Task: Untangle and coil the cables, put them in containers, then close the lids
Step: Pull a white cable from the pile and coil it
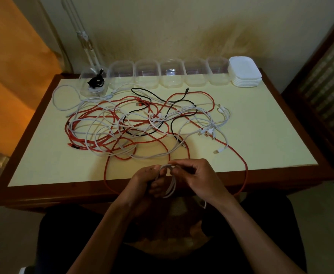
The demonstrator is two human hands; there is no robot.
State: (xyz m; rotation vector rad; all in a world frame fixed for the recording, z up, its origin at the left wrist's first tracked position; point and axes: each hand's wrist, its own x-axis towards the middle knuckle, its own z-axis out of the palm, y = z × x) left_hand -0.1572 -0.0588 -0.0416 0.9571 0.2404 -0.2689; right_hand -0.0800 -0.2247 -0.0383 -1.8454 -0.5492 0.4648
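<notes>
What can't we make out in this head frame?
- White cable coil: loop count hidden by the left hand and right hand.
- Cable tangle: which strand ends where, too overlapped.
- Leftmost container: cable count inside, too small and dim.
- Red cable: drops behind the table edge.

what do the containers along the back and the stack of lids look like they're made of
The containers look like clear glossy plastic: the wall shows through them and their rims catch light. The stack of lids looks like opaque white plastic, smooth and thin-edged, though dim light leaves the finish uncertain.
</notes>
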